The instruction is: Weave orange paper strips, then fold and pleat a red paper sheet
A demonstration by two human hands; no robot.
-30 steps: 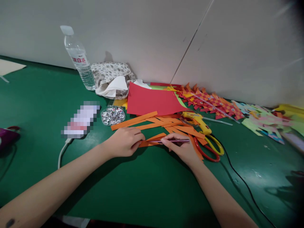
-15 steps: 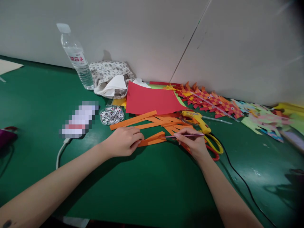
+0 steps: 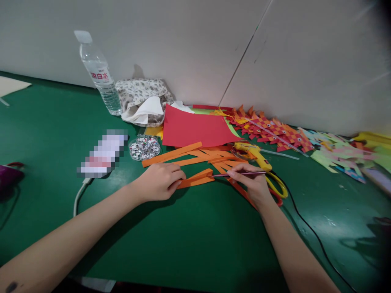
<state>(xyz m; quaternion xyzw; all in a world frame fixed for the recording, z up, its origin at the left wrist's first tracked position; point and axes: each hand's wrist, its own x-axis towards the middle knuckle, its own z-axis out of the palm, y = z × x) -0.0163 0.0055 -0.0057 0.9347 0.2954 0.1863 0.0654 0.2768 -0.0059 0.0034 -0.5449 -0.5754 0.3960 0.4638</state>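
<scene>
My left hand (image 3: 161, 182) rests on the table with its fingers closed on the left end of a folded orange paper strip (image 3: 197, 179). The strip's two layers part slightly towards its right end. Between the thumb and fingers of my right hand (image 3: 249, 181) is a thin metallic-purple pencil-like stick (image 3: 222, 175). Its tip points left and meets the right end of the folded strip. Behind both hands lie several loose orange paper strips (image 3: 174, 155), partly covered by my right hand.
Beyond the strips lie red paper (image 3: 192, 126), a bag of googly eyes (image 3: 145, 147) and a yellow glue gun (image 3: 258, 156). Yellow-handled scissors (image 3: 279, 185) and a black cord flank my right hand. Further off are a bottle (image 3: 100, 77), a phone (image 3: 105, 152) and woven paper fish (image 3: 275, 130).
My right hand has shifted slightly right with the purple stick, and its tip has drawn a little towards the strip's right edge. My left hand stays in place on the strip.
</scene>
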